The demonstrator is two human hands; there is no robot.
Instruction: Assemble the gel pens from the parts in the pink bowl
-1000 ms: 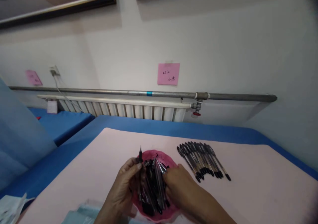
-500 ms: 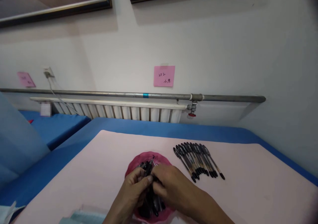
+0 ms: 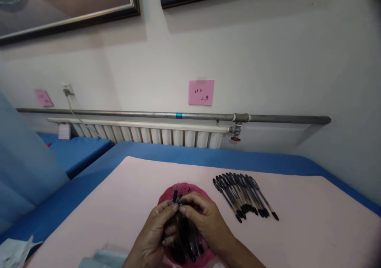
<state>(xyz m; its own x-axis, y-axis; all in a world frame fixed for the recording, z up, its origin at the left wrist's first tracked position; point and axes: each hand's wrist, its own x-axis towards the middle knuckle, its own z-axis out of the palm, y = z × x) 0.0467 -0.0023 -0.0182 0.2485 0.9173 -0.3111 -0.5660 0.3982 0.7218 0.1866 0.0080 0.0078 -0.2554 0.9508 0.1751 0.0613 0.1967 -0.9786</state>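
A bare-tipped pen barrel (image 3: pixel 175 196) is pinched, point up, by the left hand (image 3: pixel 152 225), above the pink bowl (image 3: pixel 199 188). Its tip, previously hidden, is again exposed; handling is judged unfinished. The right hand (image 3: pixel 210 221) is bent alongside; its closure and contents cannot be determined. Capped pens (image 3: pixel 244 196) are laid right of the grip.

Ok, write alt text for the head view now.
Left hand holding a dark pen-like piece, tip up, right hand beside it, over a pink bowl of similar pieces. Capped pens lie fanned at right on a pink sheet.
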